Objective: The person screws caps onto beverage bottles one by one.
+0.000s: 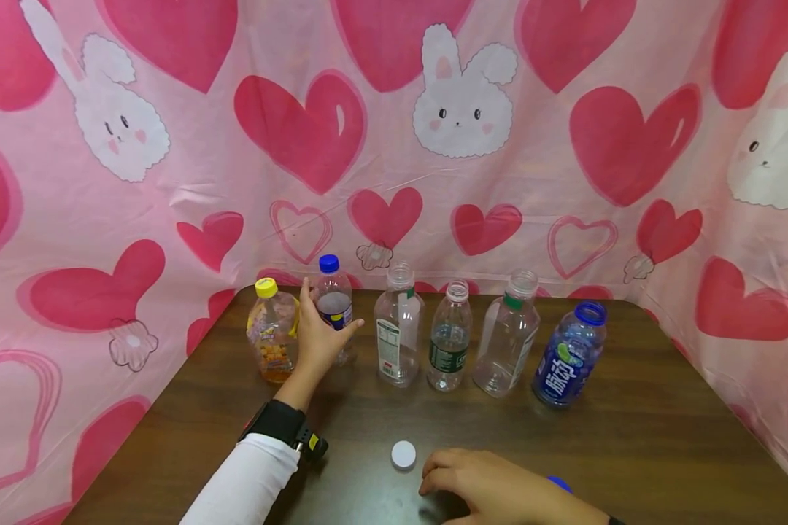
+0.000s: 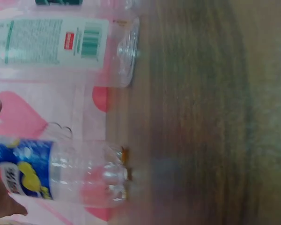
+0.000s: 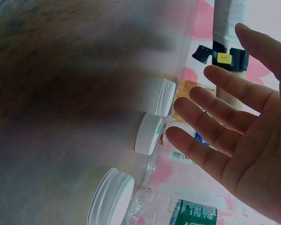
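My left hand (image 1: 320,340) is beside a clear bottle with a blue cap (image 1: 329,263) and a blue-and-yellow label (image 2: 25,168). Its thumb stands out to the right, away from the bottle, and its fingers are stretched upward; whether they touch the bottle is unclear. Over the front of the table hovers my right hand (image 1: 482,485), its fingers spread and holding nothing in the right wrist view. Just left of it lies a white cap (image 1: 403,455). A blue cap (image 1: 558,483) shows partly behind the right forearm. Several white caps, including a large one (image 3: 113,199), appear in the right wrist view.
Left of the blue-capped bottle stands a yellow-capped bottle (image 1: 272,339) with amber liquid. Rightward stand three uncapped clear bottles, one with a white label (image 1: 389,346), and a blue-labelled bottle (image 1: 568,357) with a blue rim. A pink heart-patterned cloth (image 1: 394,168) hangs behind the brown table (image 1: 637,437).
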`<state>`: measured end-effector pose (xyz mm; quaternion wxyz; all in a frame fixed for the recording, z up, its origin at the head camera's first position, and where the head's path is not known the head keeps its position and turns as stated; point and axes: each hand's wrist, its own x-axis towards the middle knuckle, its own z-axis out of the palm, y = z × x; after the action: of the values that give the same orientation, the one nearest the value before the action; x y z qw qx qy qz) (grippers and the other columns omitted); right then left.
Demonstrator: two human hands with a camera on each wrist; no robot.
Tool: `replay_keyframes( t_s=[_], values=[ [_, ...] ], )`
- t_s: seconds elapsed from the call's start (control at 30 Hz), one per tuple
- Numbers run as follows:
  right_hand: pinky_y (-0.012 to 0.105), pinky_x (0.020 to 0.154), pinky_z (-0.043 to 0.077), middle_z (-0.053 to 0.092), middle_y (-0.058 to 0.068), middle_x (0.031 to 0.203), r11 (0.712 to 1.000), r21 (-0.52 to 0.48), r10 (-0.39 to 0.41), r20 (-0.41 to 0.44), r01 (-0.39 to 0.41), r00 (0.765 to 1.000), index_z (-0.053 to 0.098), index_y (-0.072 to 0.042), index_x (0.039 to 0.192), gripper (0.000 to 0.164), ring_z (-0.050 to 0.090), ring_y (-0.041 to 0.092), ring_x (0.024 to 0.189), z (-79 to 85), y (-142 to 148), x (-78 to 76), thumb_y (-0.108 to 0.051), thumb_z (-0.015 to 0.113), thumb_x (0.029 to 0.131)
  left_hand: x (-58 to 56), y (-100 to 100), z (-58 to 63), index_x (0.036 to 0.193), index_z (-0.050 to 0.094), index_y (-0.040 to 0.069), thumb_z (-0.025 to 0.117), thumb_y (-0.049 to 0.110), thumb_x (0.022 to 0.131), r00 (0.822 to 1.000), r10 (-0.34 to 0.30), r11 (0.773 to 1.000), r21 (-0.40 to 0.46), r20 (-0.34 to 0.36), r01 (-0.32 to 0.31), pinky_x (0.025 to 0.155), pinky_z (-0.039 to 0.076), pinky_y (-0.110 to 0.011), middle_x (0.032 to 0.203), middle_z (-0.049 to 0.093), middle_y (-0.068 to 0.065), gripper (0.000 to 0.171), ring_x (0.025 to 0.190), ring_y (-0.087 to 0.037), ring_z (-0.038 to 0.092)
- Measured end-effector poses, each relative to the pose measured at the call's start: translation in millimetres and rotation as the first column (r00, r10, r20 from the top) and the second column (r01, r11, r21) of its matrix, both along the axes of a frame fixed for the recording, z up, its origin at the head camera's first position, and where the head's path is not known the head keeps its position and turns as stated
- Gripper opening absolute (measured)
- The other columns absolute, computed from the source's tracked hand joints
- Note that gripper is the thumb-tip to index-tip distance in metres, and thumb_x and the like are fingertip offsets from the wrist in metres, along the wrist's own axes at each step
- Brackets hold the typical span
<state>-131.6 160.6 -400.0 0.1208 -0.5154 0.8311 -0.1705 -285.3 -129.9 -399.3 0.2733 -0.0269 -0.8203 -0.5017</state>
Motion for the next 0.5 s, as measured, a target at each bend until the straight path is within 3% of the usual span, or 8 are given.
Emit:
replay_keyframes(
  t_s=[0.1,0.17,0.23,0.33,0.4,0.5],
  values=[
    [0.025,0.088,0.051,0.058,-0.008,0.122,1.0,-0.002,0.002,-0.003,-0.002,1.0,0.065,-0.02,0.122,0.04,0.054,0.003,0.109,0.6,-1,0.3,-0.048,0.059,0.094,12.2,4,5.6,0.156,0.009,0.014,0.088,0.032,0.072,0.998,0.016,0.999,-0.042,-0.06,-0.018,0.111,0.026,-0.059,0.155,0.023,-0.019,0.117,0.143,-0.037,0.022],
    [0.025,0.088,0.051,0.058,-0.008,0.122,1.0,-0.002,0.005,-0.005,-0.005,1.0,0.065,-0.02,0.122,0.041,0.054,0.003,0.108,0.7,-1,0.2,-0.049,0.059,0.094,22.2,9,11.4,0.155,0.013,0.011,0.089,0.03,0.07,0.989,0.022,0.996,-0.084,-0.148,-0.034,0.111,0.025,-0.059,0.156,0.021,-0.018,0.116,0.145,-0.036,0.018],
    [0.025,0.088,0.051,0.058,-0.008,0.121,1.0,-0.009,0.008,-0.01,-0.009,1.0,0.065,-0.019,0.121,0.041,0.054,0.002,0.108,0.3,-2,0.1,-0.049,0.059,0.094,32.8,13,18.0,0.152,0.021,0.008,0.091,0.026,0.068,0.966,0.012,0.992,-0.117,-0.257,-0.043,0.112,0.026,-0.057,0.154,0.025,-0.018,0.111,0.145,-0.034,0.02],
    [0.025,0.088,0.051,0.058,-0.009,0.12,1.0,-0.023,0.013,-0.014,-0.014,1.0,0.065,-0.018,0.12,0.041,0.054,0.002,0.108,-0.5,-2,-0.5,-0.049,0.059,0.094,46.4,22,25.2,0.145,0.034,0.002,0.091,0.018,0.067,0.923,-0.039,0.99,-0.143,-0.383,-0.018,0.11,0.033,-0.052,0.146,0.037,-0.018,0.098,0.138,-0.031,0.033],
    [0.026,0.087,0.051,0.058,-0.009,0.12,0.999,-0.031,0.014,-0.012,-0.014,1.0,0.066,-0.018,0.12,0.041,0.054,0.002,0.108,-1.0,-2,-0.8,-0.049,0.059,0.094,52.3,28,26.4,0.141,0.039,0.0,0.091,0.016,0.067,0.908,-0.09,0.988,-0.153,-0.409,0.029,0.107,0.039,-0.048,0.139,0.044,-0.017,0.092,0.131,-0.029,0.042],
    [0.025,0.087,0.051,0.058,-0.009,0.12,0.999,-0.036,0.017,-0.013,-0.018,1.0,0.066,-0.019,0.12,0.041,0.054,0.002,0.107,-1.6,-2,-0.9,-0.05,0.059,0.094,54.9,34,21.7,0.141,0.04,0.001,0.091,0.016,0.068,0.922,-0.171,0.979,-0.161,-0.348,0.121,0.102,0.045,-0.044,0.135,0.047,-0.016,0.091,0.126,-0.027,0.048]
  ],
)
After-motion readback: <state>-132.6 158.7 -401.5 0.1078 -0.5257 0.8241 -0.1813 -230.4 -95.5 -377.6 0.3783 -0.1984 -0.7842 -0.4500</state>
